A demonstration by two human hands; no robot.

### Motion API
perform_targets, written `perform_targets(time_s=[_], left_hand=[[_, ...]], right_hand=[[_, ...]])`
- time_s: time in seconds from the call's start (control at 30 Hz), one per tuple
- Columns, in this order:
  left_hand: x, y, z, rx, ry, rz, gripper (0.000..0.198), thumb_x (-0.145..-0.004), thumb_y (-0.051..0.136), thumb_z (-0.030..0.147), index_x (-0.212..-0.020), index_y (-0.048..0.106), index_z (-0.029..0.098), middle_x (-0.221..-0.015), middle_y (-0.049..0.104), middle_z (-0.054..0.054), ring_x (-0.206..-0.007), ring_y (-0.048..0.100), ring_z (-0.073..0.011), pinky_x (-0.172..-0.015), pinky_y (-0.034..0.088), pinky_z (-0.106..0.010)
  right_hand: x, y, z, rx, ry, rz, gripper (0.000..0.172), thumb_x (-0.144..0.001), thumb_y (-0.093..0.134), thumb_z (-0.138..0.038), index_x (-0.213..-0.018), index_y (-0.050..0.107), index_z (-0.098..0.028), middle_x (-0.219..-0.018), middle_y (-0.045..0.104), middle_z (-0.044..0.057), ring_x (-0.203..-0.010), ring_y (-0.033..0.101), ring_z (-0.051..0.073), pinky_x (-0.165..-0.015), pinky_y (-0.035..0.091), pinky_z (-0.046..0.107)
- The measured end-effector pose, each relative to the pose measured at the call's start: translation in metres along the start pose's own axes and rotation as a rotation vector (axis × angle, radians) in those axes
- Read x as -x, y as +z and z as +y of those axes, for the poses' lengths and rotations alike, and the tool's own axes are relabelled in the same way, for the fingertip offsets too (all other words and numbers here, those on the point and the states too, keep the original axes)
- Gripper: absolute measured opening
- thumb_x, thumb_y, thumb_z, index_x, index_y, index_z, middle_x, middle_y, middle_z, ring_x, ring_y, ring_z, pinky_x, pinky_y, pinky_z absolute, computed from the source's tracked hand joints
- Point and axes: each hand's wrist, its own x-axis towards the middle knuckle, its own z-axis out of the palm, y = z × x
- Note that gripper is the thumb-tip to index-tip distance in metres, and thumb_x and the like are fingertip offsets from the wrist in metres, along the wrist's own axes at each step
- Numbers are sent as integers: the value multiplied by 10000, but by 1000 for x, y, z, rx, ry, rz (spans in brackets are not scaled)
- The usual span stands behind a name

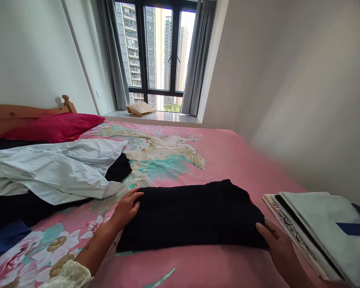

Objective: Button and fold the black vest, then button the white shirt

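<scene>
Head view: left hand (126, 209) and right hand (278, 242) touch opposite ends of folded black garment (192, 216); grip closure indeterminate. Uneven pulling could skew folds.

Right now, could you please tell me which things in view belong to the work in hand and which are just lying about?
Belonging, it seems:
black garment, touched by left hand and right hand
folded stack, probably
loose clothes, probably

Lying about, I think:
red pillow
beige bundle
</scene>
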Motion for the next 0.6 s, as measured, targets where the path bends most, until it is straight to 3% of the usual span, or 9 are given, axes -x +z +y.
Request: perform_targets(time_s=[0.1,0.17,0.23,0.33,0.4,0.47,0.57,0.6], left_hand=[[-6,7,36,-149,148,-76,492,-851,404,390,-1322,444,257,-1471,337,-33,-1381,213,-220,-1134,139,-454],[-10,14,53,-200,96,-217,555,-849,408,451,-1367,377,254,-1489,290,-43,-1393,166,-248,-1120,79,-531],[-12,19,66,-216,-5,-352,591,-831,424,477,-1355,399,206,-1464,329,-93,-1376,211,-294,-1087,69,-605],[-6,19,96,-134,-25,-374,684,-767,507,515,-1351,406,174,-1428,386,-131,-1358,251,-323,-1080,54,-618],[8,21,129,59,64,-361,809,-684,616,497,-1390,338,213,-1457,348,-104,-1374,218,-297,-1113,65,-548],[25,31,168,368,102,-376,936,-611,701,422,-1420,259,257,-1483,299,-93,-1373,228,-277,-1120,155,-479],[47,57,223,883,-107,-380,1055,-581,739,364,-1446,147,244,-1390,430,-138,-1277,401,-283,-1022,354,-418],[49,65,237,1022,-183,-386,1020,-586,738,363,-1436,192,215,-1301,513,-144,-1185,493,-280,-959,412,-389]], right_hand=[[4,-1,-2,-40,-29,-112,350,-761,575,-497,-843,665,-168,-762,679,45,-775,630,212,-692,538,273],[11,0,0,-20,-131,-154,300,-790,561,-445,-885,651,-175,-839,683,52,-859,633,219,-741,538,277],[18,3,4,32,-273,-183,229,-806,556,-382,-893,633,-185,-997,667,75,-1010,603,233,-847,515,303],[27,9,3,119,-462,-163,136,-817,551,-288,-719,554,-195,-1116,624,89,-1149,530,235,-958,459,338],[29,15,-4,158,-549,-129,173,-827,537,-237,-667,486,-198,-1092,625,89,-1170,512,234,-966,457,363],[30,23,-15,184,-627,-127,132,-833,528,-195,-709,483,-198,-1075,620,89,-1192,492,236,-963,461,390],[29,30,-31,205,-746,-171,78,-823,545,-161,-770,503,-199,-1066,614,80,-1210,468,238,-982,443,423],[29,31,-34,209,-776,-188,57,-820,553,-161,-804,517,-202,-1081,610,78,-1215,462,239,-995,430,434]])
